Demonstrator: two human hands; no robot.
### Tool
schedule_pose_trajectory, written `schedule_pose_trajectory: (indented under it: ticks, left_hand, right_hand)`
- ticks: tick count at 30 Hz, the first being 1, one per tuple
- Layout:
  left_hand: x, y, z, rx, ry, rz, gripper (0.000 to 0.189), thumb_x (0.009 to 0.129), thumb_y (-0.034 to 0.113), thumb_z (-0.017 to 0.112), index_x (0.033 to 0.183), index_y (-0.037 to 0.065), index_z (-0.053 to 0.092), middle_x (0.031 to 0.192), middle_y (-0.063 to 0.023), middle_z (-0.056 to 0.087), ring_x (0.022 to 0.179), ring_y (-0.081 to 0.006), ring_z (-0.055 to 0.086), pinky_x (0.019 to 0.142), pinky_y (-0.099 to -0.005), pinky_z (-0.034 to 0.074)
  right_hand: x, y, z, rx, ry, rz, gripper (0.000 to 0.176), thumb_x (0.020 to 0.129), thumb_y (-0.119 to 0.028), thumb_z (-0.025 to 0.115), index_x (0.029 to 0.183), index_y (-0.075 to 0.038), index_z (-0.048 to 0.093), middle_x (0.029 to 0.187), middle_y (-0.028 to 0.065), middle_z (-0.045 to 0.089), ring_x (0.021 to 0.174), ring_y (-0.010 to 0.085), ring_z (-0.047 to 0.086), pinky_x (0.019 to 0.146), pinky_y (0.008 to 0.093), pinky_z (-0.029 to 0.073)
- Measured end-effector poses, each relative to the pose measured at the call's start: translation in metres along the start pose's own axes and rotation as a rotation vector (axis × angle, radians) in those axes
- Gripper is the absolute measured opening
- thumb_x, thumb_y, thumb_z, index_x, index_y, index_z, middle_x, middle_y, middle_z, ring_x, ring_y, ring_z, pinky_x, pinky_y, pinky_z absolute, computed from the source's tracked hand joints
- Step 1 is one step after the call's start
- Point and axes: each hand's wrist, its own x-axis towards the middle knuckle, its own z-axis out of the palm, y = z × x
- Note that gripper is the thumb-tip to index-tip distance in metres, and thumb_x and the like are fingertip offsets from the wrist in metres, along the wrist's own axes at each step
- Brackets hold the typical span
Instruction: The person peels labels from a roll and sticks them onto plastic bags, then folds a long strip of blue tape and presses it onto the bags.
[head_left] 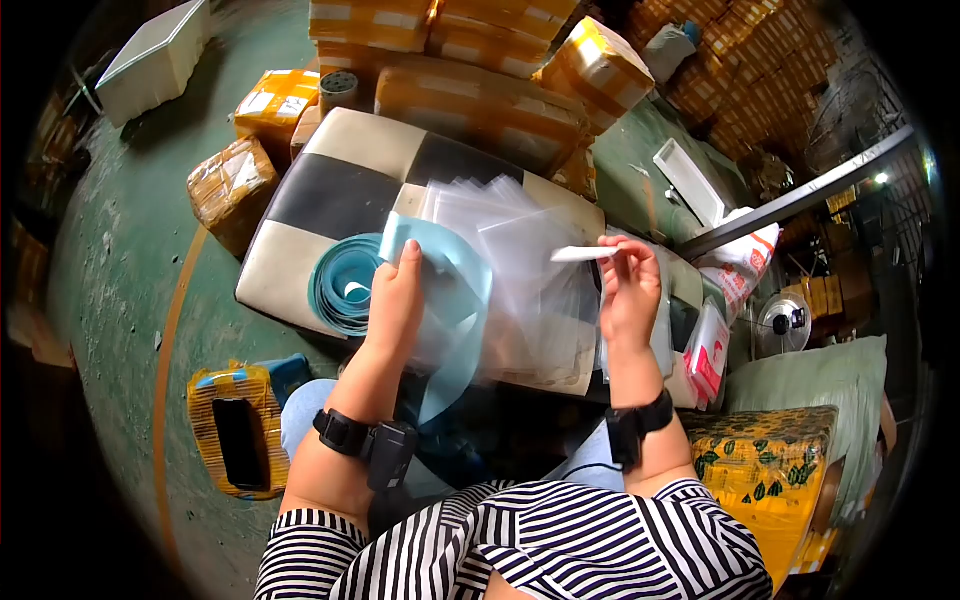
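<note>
My left hand (398,295) pinches the light blue strip (460,290) near its upper end, thumb on top. From there the strip curves right and hangs down over the front edge of the checkered padded surface (330,190). A coiled roll of the same blue strip (345,285) lies just left of that hand. My right hand (630,290) holds a small white piece (584,254) between thumb and fingers, raised over the right side. Between both hands, clear plastic bags (530,300) are spread in an overlapping pile.
Taped cartons (480,110) stand behind the padded surface, with a tape roll (338,90) beside them. A black phone (240,440) rests on a taped stool at lower left. Red-and-white bags (708,350) and a metal bar (800,195) are at the right.
</note>
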Motion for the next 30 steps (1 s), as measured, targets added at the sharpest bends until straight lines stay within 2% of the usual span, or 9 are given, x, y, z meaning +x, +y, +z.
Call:
schedule_pose_trajectory:
  ticks: [3, 4, 6, 10, 12, 15, 17, 21, 30]
  left_hand:
    - [0.002, -0.004, 0.004, 0.061, -0.002, 0.082, 0.037, 0.09, 0.031, 0.043, 0.095, -0.004, 0.053, 0.077, -0.0071, 0.056, 0.064, -0.0123, 0.053, 0.055, -0.0235, 0.044]
    - [0.003, -0.006, 0.008, 0.073, 0.036, 0.12, 0.042, 0.09, 0.031, 0.042, 0.073, -0.005, 0.055, 0.061, -0.0054, 0.052, 0.056, -0.0123, 0.047, 0.052, -0.0264, 0.039]
    - [0.002, -0.007, 0.011, 0.285, 0.009, 0.146, 0.043, 0.089, 0.032, 0.043, 0.074, -0.006, 0.054, 0.059, -0.0079, 0.051, 0.055, -0.015, 0.047, 0.052, -0.0287, 0.039]
    - [0.001, -0.008, 0.013, 0.56, -0.08, 0.11, 0.043, 0.087, 0.033, 0.046, 0.078, -0.008, 0.053, 0.061, -0.0192, 0.054, 0.057, -0.0314, 0.052, 0.056, -0.0359, 0.041]
    - [0.0, -0.012, 0.017, 0.541, -0.158, 0.097, 0.04, 0.084, 0.03, 0.05, 0.077, -0.008, 0.055, 0.066, -0.0224, 0.054, 0.067, -0.0392, 0.052, 0.061, -0.0405, 0.041]
    - [-0.011, -0.007, 0.032, 0.926, -0.38, 0.285, 0.033, 0.08, 0.028, 0.054, 0.077, -0.005, 0.058, 0.071, -0.0199, 0.055, 0.071, -0.0373, 0.052, 0.066, -0.041, 0.042]
    - [-0.007, -0.028, 0.032, 1.125, -0.527, 0.682, 0.021, 0.079, 0.026, 0.055, 0.079, 0.005, 0.061, 0.085, -0.0126, 0.059, 0.086, -0.0296, 0.054, 0.083, -0.0372, 0.039]
    - [-0.02, -0.035, 0.04, 1.334, -0.656, 0.621, 0.021, 0.079, 0.025, 0.053, 0.094, 0.011, 0.059, 0.096, -0.007, 0.058, 0.097, -0.0249, 0.051, 0.096, -0.0449, 0.028]
    - [-0.025, -0.05, 0.035, 1.507, -0.666, 0.646, 0.027, 0.082, 0.025, 0.048, 0.106, 0.018, 0.057, 0.105, -0.0037, 0.057, 0.1, -0.021, 0.051, 0.098, -0.051, 0.024]
  right_hand:
    - [0.023, 0.017, -0.046, 0.199, 0.096, 0.274, 0.007, 0.083, -0.008, 0.053, 0.09, -0.009, 0.052, 0.086, 0.0046, 0.057, 0.083, 0.0172, 0.056, 0.081, 0.0335, 0.045]
    - [0.028, 0.019, -0.053, 0.29, 0.069, 0.381, 0.007, 0.083, -0.008, 0.053, 0.09, -0.01, 0.053, 0.086, 0.0047, 0.057, 0.082, 0.0169, 0.056, 0.08, 0.033, 0.045]
    - [0.036, 0.029, -0.065, 0.373, 0.156, 0.56, 0.006, 0.084, -0.009, 0.051, 0.09, -0.009, 0.053, 0.083, 0.0045, 0.057, 0.078, 0.0151, 0.055, 0.079, 0.0305, 0.046]
    - [0.052, 0.078, -0.096, -0.043, 0.193, 0.341, 0.006, 0.083, -0.007, 0.05, 0.088, -0.006, 0.053, 0.081, 0.0031, 0.057, 0.07, 0.0116, 0.052, 0.063, 0.0225, 0.042]
    - [0.05, 0.089, -0.101, -0.082, 0.209, 0.434, 0.006, 0.082, -0.008, 0.051, 0.088, -0.006, 0.053, 0.079, 0.0023, 0.057, 0.067, 0.0108, 0.051, 0.058, 0.0215, 0.039]
    - [0.039, 0.105, -0.098, -0.097, 0.189, 0.539, 0.006, 0.083, -0.009, 0.052, 0.088, -0.007, 0.052, 0.076, 0.0013, 0.057, 0.064, 0.0104, 0.05, 0.055, 0.0213, 0.037]
    - [0.021, 0.092, -0.07, -0.025, 0.189, 0.585, 0.006, 0.083, -0.009, 0.052, 0.089, -0.007, 0.052, 0.076, 0.0013, 0.057, 0.065, 0.0108, 0.05, 0.055, 0.0214, 0.037]
    - [0.018, 0.075, -0.053, 0.043, 0.25, 0.558, 0.007, 0.084, -0.009, 0.05, 0.091, -0.008, 0.051, 0.081, 0.0022, 0.057, 0.071, 0.0121, 0.053, 0.064, 0.0245, 0.043]
    - [0.079, 0.071, -0.007, -0.654, -0.637, 0.531, 0.009, 0.076, -0.01, 0.059, 0.081, -0.003, 0.057, 0.073, 0.0039, 0.058, 0.066, 0.0123, 0.054, 0.061, 0.0259, 0.045]
